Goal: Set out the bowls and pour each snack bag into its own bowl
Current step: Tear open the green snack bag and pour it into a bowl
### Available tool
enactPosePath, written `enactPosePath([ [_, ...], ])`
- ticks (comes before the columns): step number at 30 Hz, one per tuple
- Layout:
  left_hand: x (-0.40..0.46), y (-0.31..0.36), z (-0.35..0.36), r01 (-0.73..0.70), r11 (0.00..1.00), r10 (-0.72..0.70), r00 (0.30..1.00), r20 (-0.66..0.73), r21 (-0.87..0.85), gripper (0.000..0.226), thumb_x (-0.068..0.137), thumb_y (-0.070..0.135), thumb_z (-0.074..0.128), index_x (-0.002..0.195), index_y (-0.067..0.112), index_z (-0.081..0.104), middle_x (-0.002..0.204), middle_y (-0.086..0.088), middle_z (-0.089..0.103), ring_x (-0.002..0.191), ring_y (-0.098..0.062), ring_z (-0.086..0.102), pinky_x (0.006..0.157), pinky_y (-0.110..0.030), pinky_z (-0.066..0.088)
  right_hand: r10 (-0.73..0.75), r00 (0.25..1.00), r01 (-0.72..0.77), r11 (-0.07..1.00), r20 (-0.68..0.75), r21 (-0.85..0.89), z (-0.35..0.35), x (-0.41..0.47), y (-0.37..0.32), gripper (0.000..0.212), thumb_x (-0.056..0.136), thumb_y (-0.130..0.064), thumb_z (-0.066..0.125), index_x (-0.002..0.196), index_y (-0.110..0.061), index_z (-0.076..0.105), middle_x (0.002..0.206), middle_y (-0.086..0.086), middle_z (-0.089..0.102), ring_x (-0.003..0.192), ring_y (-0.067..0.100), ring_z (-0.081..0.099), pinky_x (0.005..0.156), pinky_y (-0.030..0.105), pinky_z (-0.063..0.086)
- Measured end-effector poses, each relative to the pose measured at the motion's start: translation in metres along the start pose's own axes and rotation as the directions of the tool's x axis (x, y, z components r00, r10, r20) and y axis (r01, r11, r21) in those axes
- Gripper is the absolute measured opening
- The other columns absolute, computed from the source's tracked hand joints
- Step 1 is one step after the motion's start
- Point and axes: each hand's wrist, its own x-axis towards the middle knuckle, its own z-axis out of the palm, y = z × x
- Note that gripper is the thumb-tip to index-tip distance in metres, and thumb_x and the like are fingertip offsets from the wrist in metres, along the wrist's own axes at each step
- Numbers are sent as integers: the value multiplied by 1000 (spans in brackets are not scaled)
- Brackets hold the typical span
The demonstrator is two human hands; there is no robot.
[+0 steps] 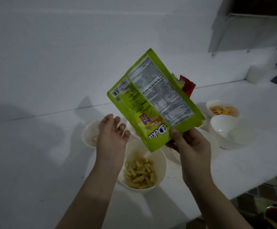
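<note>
Hanging upside down over the bowls, the green snack bag point(152, 100) shows its printed back: white nutrition panels, a barcode, a QR code and the inverted "Deka" logo near its lower end. Its long axis runs diagonally, the top corner tilted up and away, the mouth end pointing down toward the near bowl point(161, 169). The film is glossy, flat and slightly creased. The right hand point(190, 146) makes a clenched grip on the bag's lower corner, thumb on the printed face. The left hand point(113, 138) is released, fingers spread, just beside the bag without touching it. The near bowl, round and white, holds pale yellow stubby tube snacks. Farther right on the white counter point(35, 162) sit an empty white bowl point(223, 126) and a bowl of orange snacks point(222, 109). A red wrapper point(188, 86) peeks from behind the bag.
</note>
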Motion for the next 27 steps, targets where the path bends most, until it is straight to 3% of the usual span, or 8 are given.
enactPosePath([
  [4,-12,-54,43,65,998,-64,998,30,-18,13,97,15,49,86,20,51,72,4,55,58,-10,44,58,-24,35,-40,999,39,999,-37,-29,-56,15,-18,11,93,0,60,100,-3,68,70,4,71,62,20,65,62,30,57],
  [9,-31,-142,107,191,982,-190,971,142,13,16,97,13,48,83,21,50,69,5,52,56,-10,42,56,-24,34,-75,987,70,997,-143,-43,-152,32,-46,15,94,-2,58,99,-10,70,78,7,75,67,20,68,63,29,57],
  [16,-70,-266,195,346,930,-369,885,284,126,21,98,10,45,81,20,52,69,5,54,56,-10,46,56,-23,37,-118,933,74,988,-341,-139,-293,38,-71,13,96,-2,57,101,-7,68,81,5,76,70,18,70,64,27,57],
  [22,-95,-363,250,439,846,-528,768,363,302,21,98,9,42,82,19,50,72,5,53,58,-11,46,58,-24,37,-136,822,46,984,-553,-174,-389,31,-77,15,96,-4,58,102,-11,69,76,5,69,59,12,54,57,22,50],
  [25,-105,-413,275,470,793,-599,716,358,386,21,98,8,42,82,19,50,73,4,52,59,-10,45,58,-24,36,-118,741,14,987,-661,-160,-435,27,-75,13,96,-2,57,102,-7,68,87,15,72,66,21,62,59,25,54],
  [27,-110,-449,289,478,762,-634,686,357,437,21,98,8,43,82,19,51,73,4,52,59,-10,46,58,-23,36,-97,692,-21,988,-716,-154,-464,26,-73,12,97,-1,56,104,-3,65,77,9,71,62,18,64,57,29,53],
])
